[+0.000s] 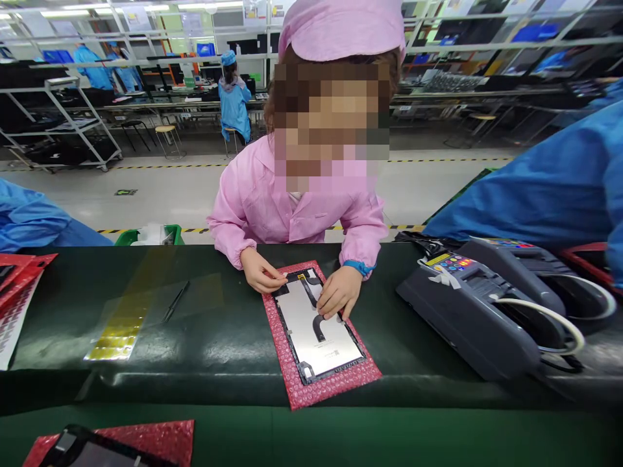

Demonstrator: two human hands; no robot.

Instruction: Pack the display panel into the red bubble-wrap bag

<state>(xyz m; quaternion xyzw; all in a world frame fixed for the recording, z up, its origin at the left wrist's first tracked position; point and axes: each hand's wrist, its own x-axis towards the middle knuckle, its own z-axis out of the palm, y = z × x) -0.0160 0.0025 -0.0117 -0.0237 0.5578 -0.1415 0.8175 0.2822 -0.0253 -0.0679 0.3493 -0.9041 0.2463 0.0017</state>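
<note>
Neither my left hand nor my right hand shows in the head view. Nearest to me, at the bottom left, a black-framed device (104,451) lies on red bubble wrap (150,438), partly cut off by the frame's edge. Across the bench a co-worker in pink bends over a tablet screen panel (302,324), its silvery back up, on a red bubble-wrap sheet (335,388). One co-worker's hand (261,272) has its fingertips pinched at the panel's upper left corner. The other co-worker's hand (338,292) rests on its right side, near a black flex cable (318,327).
Dark grey machines (481,311) with white cables stand at the right. Left of the panel lie a black pen-like tool (176,301) and a strip of yellow film (121,318). Red bubble bags (24,279) are at the far left. Blue sleeves (545,175) of other people flank the bench.
</note>
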